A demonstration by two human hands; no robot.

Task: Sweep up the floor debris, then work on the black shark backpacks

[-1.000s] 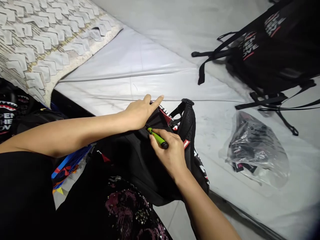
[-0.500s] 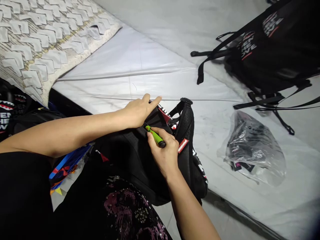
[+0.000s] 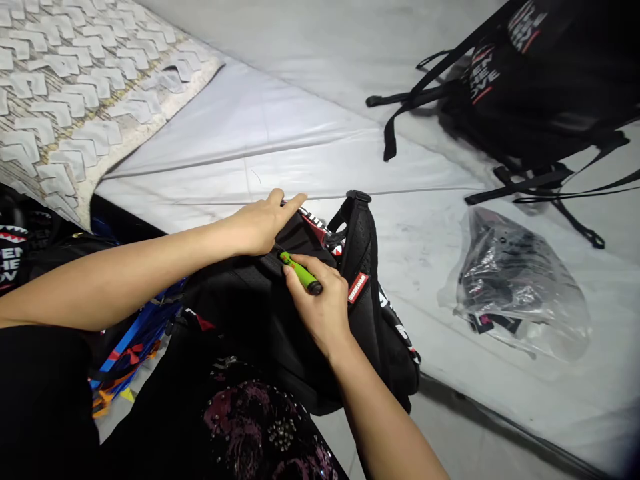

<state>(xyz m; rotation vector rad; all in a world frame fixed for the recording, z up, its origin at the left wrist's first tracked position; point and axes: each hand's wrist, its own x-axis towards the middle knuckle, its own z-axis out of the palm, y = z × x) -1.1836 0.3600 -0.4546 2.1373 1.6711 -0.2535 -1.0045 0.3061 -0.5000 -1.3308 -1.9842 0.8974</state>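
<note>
A black backpack (image 3: 250, 313) lies across my lap against the table edge, its padded strap with a red label towards the right. My left hand (image 3: 263, 223) grips the backpack near its top opening, two fingers raised and the rest partly hidden. In my right hand (image 3: 323, 300) is a green-handled tool (image 3: 299, 272) with a black butt end. It points up and left into the bag's fabric close to my left hand. The tip is hidden, so its exact kind cannot be told.
The table (image 3: 310, 160) has a white covering. A clear plastic bag (image 3: 520, 287) with dark items lies at the right, below black backpacks (image 3: 545, 100) with loose straps. A board with rows of pale cut pieces (image 3: 100, 87) is at upper left. More printed bags (image 3: 55, 253) sit left.
The view has shifted slightly, so my hands and the backpack appear a little further left. Both hands keep their hold, and the tool stays at about the same spot on the bag.
</note>
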